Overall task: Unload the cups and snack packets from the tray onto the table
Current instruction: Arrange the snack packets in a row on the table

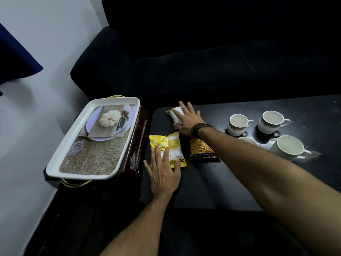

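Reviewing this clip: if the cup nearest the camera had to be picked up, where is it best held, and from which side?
Take the nearest cup by its handle, which sticks out to the right over bare table. Coming from the right seems best: the right forearm and a partly hidden cup crowd its left. It stands upright, so a side grip on the handle should lift it level.

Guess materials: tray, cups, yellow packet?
Tray: glossy white rim and printed base, likely melamine or plastic.
Cups: white, glazed, patterned band, probably ceramic.
Yellow packet: thin, crinkled, shiny printed film, looks like plastic, lying under the left hand.
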Available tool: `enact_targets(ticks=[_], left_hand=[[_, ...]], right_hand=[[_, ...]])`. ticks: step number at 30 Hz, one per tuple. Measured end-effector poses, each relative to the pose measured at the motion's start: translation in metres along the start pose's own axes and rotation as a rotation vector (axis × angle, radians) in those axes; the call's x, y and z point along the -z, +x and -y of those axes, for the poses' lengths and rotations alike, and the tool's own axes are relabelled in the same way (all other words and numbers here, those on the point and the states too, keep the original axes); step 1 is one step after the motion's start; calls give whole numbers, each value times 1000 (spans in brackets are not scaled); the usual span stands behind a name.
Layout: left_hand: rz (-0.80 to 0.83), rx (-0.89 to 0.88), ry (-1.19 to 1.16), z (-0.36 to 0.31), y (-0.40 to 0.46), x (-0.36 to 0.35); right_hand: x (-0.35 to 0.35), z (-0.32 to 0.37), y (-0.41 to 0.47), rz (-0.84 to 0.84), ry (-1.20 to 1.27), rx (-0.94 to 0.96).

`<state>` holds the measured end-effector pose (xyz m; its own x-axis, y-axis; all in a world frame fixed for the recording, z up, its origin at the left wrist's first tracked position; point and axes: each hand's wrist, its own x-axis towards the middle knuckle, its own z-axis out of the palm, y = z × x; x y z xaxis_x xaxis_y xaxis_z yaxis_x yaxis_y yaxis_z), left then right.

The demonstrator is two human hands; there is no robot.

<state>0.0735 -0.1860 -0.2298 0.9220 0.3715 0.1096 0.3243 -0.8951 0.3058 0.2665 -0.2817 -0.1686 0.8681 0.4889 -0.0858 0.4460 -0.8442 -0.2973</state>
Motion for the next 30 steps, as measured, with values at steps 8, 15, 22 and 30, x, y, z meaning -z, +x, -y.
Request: enact_targets(ticks=[8, 15, 22, 30], left_hand=[[-13, -29, 6, 2, 4, -4], [-29, -69, 22, 5, 4, -9], [-33, -66, -7, 3, 5, -6], [-4, -53, 1, 1, 2, -3]], right_hand=[[-33, 21, 17, 125, 39, -83], [-39, 40, 18, 117, 53, -76], [-27, 33, -20, -181, -70, -78], [-64, 13, -113, -255, 2, -355]])
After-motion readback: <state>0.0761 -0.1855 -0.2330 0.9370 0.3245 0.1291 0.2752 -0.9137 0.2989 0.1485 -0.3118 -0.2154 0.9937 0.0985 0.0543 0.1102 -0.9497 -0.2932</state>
